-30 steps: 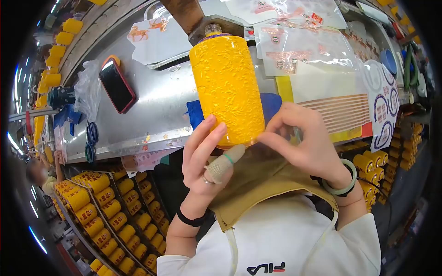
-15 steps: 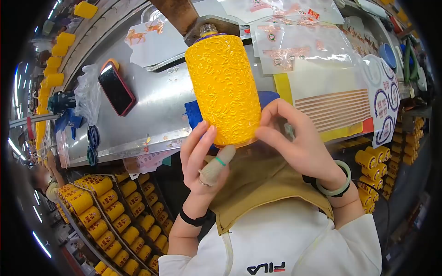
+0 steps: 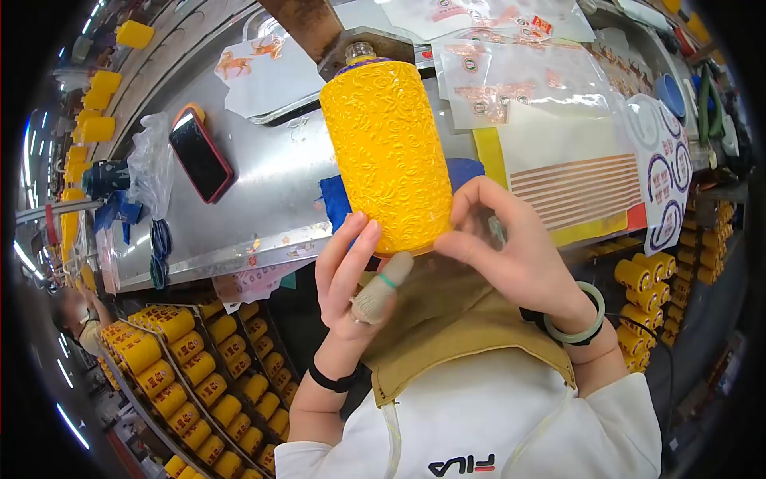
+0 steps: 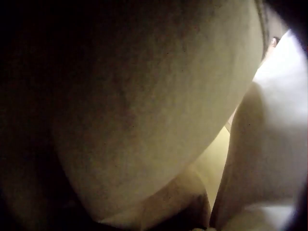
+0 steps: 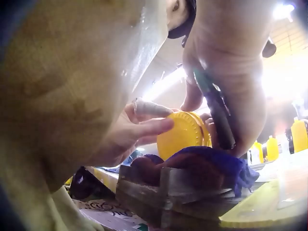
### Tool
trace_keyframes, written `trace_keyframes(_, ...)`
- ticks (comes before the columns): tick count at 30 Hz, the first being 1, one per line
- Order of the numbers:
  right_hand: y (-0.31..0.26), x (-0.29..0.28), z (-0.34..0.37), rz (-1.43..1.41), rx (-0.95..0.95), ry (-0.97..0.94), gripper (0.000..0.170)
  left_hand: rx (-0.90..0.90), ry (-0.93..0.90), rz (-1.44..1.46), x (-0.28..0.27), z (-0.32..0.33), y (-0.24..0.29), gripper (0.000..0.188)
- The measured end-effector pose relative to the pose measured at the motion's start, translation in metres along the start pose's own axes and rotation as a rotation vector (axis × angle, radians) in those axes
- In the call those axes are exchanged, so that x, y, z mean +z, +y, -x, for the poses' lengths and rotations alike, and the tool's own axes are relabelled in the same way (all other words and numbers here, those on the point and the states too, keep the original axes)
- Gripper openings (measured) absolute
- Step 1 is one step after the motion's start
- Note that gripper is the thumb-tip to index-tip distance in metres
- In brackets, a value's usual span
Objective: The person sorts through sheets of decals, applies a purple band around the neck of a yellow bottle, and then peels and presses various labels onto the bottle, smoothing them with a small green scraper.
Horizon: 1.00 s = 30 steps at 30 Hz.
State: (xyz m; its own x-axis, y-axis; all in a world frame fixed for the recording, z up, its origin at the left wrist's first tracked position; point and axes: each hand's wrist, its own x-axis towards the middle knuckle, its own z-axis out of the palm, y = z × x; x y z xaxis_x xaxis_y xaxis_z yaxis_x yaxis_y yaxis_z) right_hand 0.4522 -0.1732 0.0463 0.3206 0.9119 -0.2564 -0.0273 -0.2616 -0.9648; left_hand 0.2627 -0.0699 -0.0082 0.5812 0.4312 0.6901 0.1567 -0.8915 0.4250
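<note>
A yellow embossed bottle (image 3: 387, 156) lies over a blue cloth (image 3: 333, 199), its clear neck (image 3: 358, 53) against a metal-faced wooden block (image 3: 363, 46). At its base my left hand (image 3: 351, 279) holds it, two fingertips on the side and the thumb, in a pale sleeve with a green band, by the bottom edge. Opposite, my right hand (image 3: 515, 251) has thumb and bent forefinger at the same edge. Tucked in its curled fingers is a slim dark tool (image 5: 219, 115) with a green end, kind unclear. The right wrist view shows the bottle's round base (image 5: 180, 134); the left wrist view shows mostly blurred cloth.
A phone (image 3: 201, 156) and a crumpled plastic bag (image 3: 150, 168) lie left on the metal bench. Sheets of decals (image 3: 574, 180) spread right. Racks of yellow bottles (image 3: 183, 347) stand below left, more bottles (image 3: 638, 275) below right. Another person (image 3: 84, 311) is far left.
The bottle has turned about its long axis, bringing different embossed flowers on top. Both hands stay at its base, fingers shifting slightly. The head view has moved a little.
</note>
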Motion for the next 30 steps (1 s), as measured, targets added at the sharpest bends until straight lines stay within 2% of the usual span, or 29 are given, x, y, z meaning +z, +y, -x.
trace_keyframes(2,0.003,0.0,-0.001,-0.048,0.013,-0.011,0.019,0.018,-0.016,-0.023,-0.001,-0.002,0.001,0.026)
trace_keyframes(4,0.007,0.0,-0.002,-0.006,-0.072,0.034,0.019,0.157,-0.059,-0.185,-0.001,-0.006,0.0,0.027)
trace_keyframes(8,0.007,-0.004,0.002,-0.009,-0.091,0.034,0.022,0.164,-0.122,-0.019,0.004,-0.027,0.0,0.033)
trace_keyframes(9,0.004,-0.01,0.005,-0.091,-0.022,0.062,0.024,0.169,-0.119,-0.019,0.006,-0.026,0.0,0.033)
trace_keyframes(10,0.004,-0.016,0.008,-0.174,0.048,0.093,0.026,0.037,-0.022,0.07,0.009,-0.021,0.0,0.033)
trace_keyframes(11,0.01,-0.022,0.01,-0.17,0.013,0.152,0.032,-0.097,0.069,0.16,0.01,-0.015,0.0,0.032)
trace_keyframes(12,0.016,-0.03,0.011,-0.188,-0.007,0.213,0.035,-0.329,0.08,0.243,0.007,-0.007,0.004,0.025)
trace_keyframes(13,0.02,-0.035,0.01,-0.203,-0.028,0.271,0.038,-0.329,0.077,0.244,0.006,-0.005,0.002,0.025)
trace_keyframes(15,0.017,-0.034,0.008,-0.214,-0.069,0.299,0.042,0.071,-0.092,-0.064,-0.002,-0.009,0.002,0.023)
trace_keyframes(16,0.013,-0.028,0.007,-0.236,-0.075,0.276,0.04,0.121,-0.065,-0.106,0.006,-0.016,0.004,0.023)
trace_keyframes(17,0.008,-0.022,0.004,-0.257,-0.087,0.251,0.039,0.122,-0.058,-0.112,0.008,-0.022,0.002,0.023)
trace_keyframes(19,0.001,-0.014,0.005,-0.248,-0.094,0.15,0.026,0.185,-0.153,-0.014,0.01,-0.032,-0.001,0.022)
trace_keyframes(20,-0.002,-0.016,0.006,-0.221,-0.087,0.155,0.023,0.198,-0.18,-0.045,0.003,-0.032,-0.003,0.014)
trace_keyframes(21,-0.004,-0.02,0.006,-0.193,-0.081,0.165,0.02,0.212,-0.168,-0.047,0.003,-0.029,-0.002,0.014)
trace_keyframes(23,0.005,-0.038,0.008,-0.166,-0.063,0.249,0.015,-0.078,0.079,0.127,0.007,-0.017,-0.001,0.011)
trace_keyframes(24,0.006,-0.045,0.006,-0.171,-0.032,0.304,0.014,-0.219,0.057,0.146,0.005,-0.011,0.003,0.008)
trace_keyframes(25,0.005,-0.047,0.005,-0.157,-0.041,0.316,0.014,-0.21,0.069,0.161,0.006,-0.01,0.003,0.008)
trace_keyframes(27,0.002,-0.044,0.0,-0.019,-0.096,0.334,0.014,0.023,-0.017,-0.066,0.009,-0.015,0.007,0.008)
trace_keyframes(29,-0.001,-0.029,-0.003,-0.048,-0.148,0.247,0.015,0.046,-0.052,-0.138,0.008,-0.023,0.012,0.009)
trace_keyframes(30,-0.005,-0.027,-0.004,0.002,-0.176,0.18,0.016,0.062,-0.129,-0.152,0.008,-0.031,0.013,0.012)
